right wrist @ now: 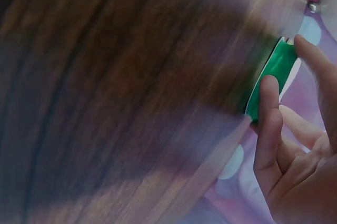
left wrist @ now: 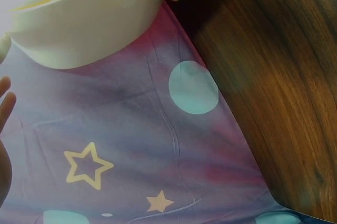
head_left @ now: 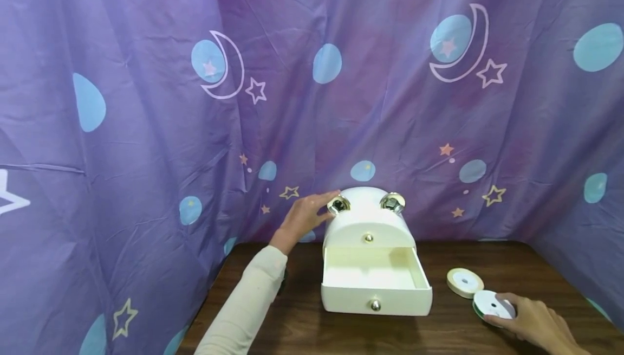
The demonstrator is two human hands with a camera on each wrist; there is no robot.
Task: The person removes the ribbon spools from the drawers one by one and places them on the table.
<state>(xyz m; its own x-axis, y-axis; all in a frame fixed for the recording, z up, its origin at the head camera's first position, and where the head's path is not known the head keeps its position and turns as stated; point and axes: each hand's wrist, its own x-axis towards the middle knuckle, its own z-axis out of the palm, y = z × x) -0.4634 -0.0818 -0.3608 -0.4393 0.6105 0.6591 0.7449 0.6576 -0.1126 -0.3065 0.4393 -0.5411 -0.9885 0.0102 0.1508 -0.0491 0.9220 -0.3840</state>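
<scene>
A: What does the right hand (head_left: 538, 320) have?
B: The green ribbon spool (head_left: 486, 302). Thumb and fingers pinch it by its edges, closed to just its width. It is to the right of the white box (head_left: 364, 206).
A: Is it resting on the table (head_left: 370, 336)?
B: I can't tell. In the head view it appears right next to the cream ribbon spool (head_left: 458, 284), which lies flat on the wood.
A: And the left hand (head_left: 306, 215)?
B: Up at the box's left gold ear (head_left: 339, 205), with thumb and forefinger spread apart and fairly straight. The fingertips are right by the ear; I can't tell how firmly they touch.
A: How does the box stand?
B: Upright near the purple curtain (head_left: 287, 116), its lower drawer (head_left: 348, 301) pulled out towards the person.
</scene>
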